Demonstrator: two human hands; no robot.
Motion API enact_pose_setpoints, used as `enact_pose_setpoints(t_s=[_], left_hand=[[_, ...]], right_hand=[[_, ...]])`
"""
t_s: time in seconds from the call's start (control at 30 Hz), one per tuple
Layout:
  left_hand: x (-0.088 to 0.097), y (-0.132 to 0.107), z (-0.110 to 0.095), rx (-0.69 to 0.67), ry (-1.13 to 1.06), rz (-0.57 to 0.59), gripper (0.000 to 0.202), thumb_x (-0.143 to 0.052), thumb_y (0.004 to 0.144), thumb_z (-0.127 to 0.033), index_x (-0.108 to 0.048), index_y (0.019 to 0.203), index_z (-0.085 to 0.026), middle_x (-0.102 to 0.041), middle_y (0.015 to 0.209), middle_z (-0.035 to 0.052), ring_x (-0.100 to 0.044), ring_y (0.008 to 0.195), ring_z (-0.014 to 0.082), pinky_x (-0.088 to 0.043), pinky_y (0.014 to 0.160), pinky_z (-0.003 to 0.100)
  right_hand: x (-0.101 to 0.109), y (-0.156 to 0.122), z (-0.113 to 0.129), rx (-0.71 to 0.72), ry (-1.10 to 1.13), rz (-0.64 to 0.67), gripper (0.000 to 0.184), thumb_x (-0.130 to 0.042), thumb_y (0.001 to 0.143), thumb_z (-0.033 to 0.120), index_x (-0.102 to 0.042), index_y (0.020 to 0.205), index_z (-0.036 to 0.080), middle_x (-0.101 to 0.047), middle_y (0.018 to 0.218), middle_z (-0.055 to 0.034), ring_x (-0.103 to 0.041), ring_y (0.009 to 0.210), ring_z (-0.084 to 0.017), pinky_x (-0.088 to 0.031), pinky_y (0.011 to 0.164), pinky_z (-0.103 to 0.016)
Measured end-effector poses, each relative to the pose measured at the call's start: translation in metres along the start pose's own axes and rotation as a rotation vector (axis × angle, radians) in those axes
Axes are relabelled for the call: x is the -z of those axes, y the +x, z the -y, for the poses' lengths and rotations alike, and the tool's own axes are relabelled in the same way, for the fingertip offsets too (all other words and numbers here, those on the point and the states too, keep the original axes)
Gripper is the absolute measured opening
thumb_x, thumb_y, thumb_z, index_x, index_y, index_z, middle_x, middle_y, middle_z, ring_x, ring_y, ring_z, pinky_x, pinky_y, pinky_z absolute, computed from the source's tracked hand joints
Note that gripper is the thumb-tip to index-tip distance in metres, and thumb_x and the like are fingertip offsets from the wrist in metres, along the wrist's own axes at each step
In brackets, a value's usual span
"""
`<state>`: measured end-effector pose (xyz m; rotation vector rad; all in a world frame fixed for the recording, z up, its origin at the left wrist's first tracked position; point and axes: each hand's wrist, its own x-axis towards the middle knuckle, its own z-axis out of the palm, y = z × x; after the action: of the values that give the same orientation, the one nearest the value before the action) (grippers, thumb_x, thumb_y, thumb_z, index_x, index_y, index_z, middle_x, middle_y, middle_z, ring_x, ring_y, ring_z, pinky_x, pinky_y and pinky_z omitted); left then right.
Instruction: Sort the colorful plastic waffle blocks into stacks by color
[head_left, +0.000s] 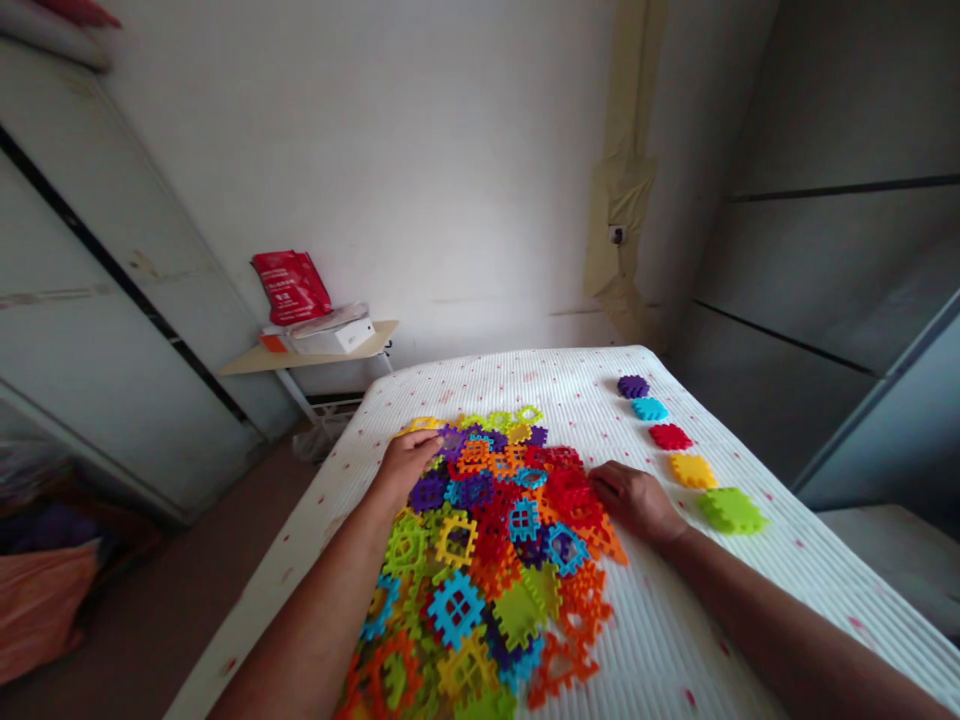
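Observation:
A heap of colourful interlocking plastic tiles (pixel 487 540) lies on a white quilted bed (pixel 675 640). My left hand (pixel 405 462) rests on the heap's upper left edge, fingers curled down onto purple and yellow tiles. My right hand (pixel 636 500) lies at the heap's right edge, fingers bent onto red tiles (pixel 566 485). To the right runs a row of sorted stacks: purple (pixel 633 386), blue (pixel 649 408), red (pixel 670 436), yellow (pixel 693 470) and green (pixel 732 510).
A small wooden shelf (pixel 300 358) beyond the bed holds a white box (pixel 337 338) and a red bag (pixel 291 286). Grey cabinets stand left and right. The bed's left edge drops to a brown floor.

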<state>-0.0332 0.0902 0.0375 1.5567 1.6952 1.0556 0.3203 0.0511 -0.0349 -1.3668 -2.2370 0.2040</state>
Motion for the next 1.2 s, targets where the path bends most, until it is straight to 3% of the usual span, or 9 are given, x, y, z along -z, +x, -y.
enact_pose_setpoints(t_s=[0.17, 0.3, 0.4, 0.47, 0.57, 0.7, 1.03, 1.13, 1.2], left_hand=[[-0.002, -0.007, -0.007, 0.003, -0.115, 0.052, 0.046, -0.063, 0.062, -0.047, -0.066, 0.092, -0.012, -0.069, 0.076, 0.0049, -0.064, 0.068, 0.0190, -0.049, 0.066, 0.031], [-0.011, -0.013, -0.017, -0.119, -0.115, 0.124, 0.023, -0.064, 0.062, -0.035, -0.062, 0.075, -0.016, -0.065, 0.068, 0.0006, -0.061, 0.065, 0.0161, -0.047, 0.065, 0.028], [-0.024, -0.019, -0.031, -0.386, 0.027, 0.108, 0.009, -0.062, 0.067, -0.026, -0.062, 0.070, -0.017, -0.062, 0.067, -0.0003, -0.058, 0.067, 0.0152, -0.046, 0.065, 0.027], [-0.034, -0.025, -0.042, -0.638, 0.120, 0.053, 0.003, -0.060, 0.069, -0.018, -0.063, 0.068, -0.018, -0.062, 0.073, 0.0009, -0.058, 0.074, 0.0156, -0.046, 0.070, 0.028], [-0.048, -0.035, -0.056, -0.965, 0.221, -0.011, 0.015, -0.056, 0.070, -0.006, -0.063, 0.069, -0.019, -0.060, 0.076, 0.0019, -0.056, 0.078, 0.0155, -0.046, 0.071, 0.029], [-0.057, -0.042, -0.063, -1.141, 0.274, -0.029, 0.021, -0.053, 0.070, 0.000, -0.062, 0.073, -0.019, -0.057, 0.073, 0.0013, -0.053, 0.073, 0.0147, -0.045, 0.067, 0.028], [-0.063, -0.044, -0.056, -1.223, 0.413, -0.047, 0.018, -0.050, 0.078, -0.003, -0.060, 0.074, -0.018, -0.055, 0.068, 0.0014, -0.051, 0.069, 0.0144, -0.045, 0.063, 0.028], [-0.063, -0.040, -0.052, -1.186, 0.479, -0.033, 0.020, -0.050, 0.080, -0.005, -0.062, 0.088, -0.018, -0.059, 0.075, 0.0028, -0.053, 0.075, 0.0160, -0.047, 0.069, 0.031], [-0.058, -0.035, -0.050, -1.144, 0.485, -0.066, 0.026, -0.051, 0.080, -0.007, -0.061, 0.101, -0.019, -0.062, 0.083, 0.0042, -0.056, 0.081, 0.0171, -0.049, 0.073, 0.033]], right_hand=[[-0.001, 0.000, -0.003, -0.011, 0.017, -0.003, 0.031, -0.037, 0.091, 0.032, -0.065, 0.085, 0.020, -0.066, 0.083, -0.0060, -0.062, 0.074, -0.016, -0.046, 0.067, -0.027], [0.010, 0.010, 0.003, -0.083, 0.165, -0.113, 0.028, -0.041, 0.087, 0.034, -0.065, 0.086, 0.020, -0.067, 0.082, -0.0059, -0.060, 0.071, -0.016, -0.045, 0.065, -0.027], [0.024, 0.025, 0.023, -0.177, 0.405, -0.147, 0.029, -0.047, 0.084, 0.041, -0.065, 0.088, 0.019, -0.065, 0.076, -0.0038, -0.056, 0.063, -0.014, -0.043, 0.059, -0.025], [0.031, 0.036, 0.040, -0.207, 0.615, -0.087, 0.033, -0.054, 0.080, 0.045, -0.065, 0.093, 0.016, -0.063, 0.073, -0.0021, -0.051, 0.060, -0.012, -0.041, 0.056, -0.024], [0.039, 0.052, 0.061, -0.177, 0.855, 0.066, 0.046, -0.067, 0.071, 0.046, -0.064, 0.103, 0.014, -0.060, 0.075, -0.0009, -0.048, 0.062, -0.010, -0.039, 0.057, -0.023], [0.043, 0.063, 0.071, -0.143, 0.980, 0.284, 0.061, -0.078, 0.057, 0.045, -0.064, 0.108, 0.014, -0.057, 0.073, 0.0012, -0.045, 0.062, -0.009, -0.038, 0.057, -0.022], [0.045, 0.066, 0.070, 0.030, 0.716, 0.396, 0.061, -0.077, 0.061, 0.032, -0.060, 0.118, 0.020, -0.062, 0.084, 0.0012, -0.053, 0.071, -0.011, -0.045, 0.066, -0.025], [0.043, 0.077, 0.062, 0.177, 0.494, 0.328, 0.059, -0.075, 0.063, 0.024, -0.059, 0.119, 0.021, -0.064, 0.102, -0.0028, -0.057, 0.087, -0.015, -0.046, 0.078, -0.027], [0.045, 0.091, 0.046, 0.166, 0.230, 0.280, 0.055, -0.073, 0.066, 0.020, -0.059, 0.119, 0.021, -0.063, 0.108, -0.0048, -0.058, 0.093, -0.016, -0.045, 0.082, -0.026]])
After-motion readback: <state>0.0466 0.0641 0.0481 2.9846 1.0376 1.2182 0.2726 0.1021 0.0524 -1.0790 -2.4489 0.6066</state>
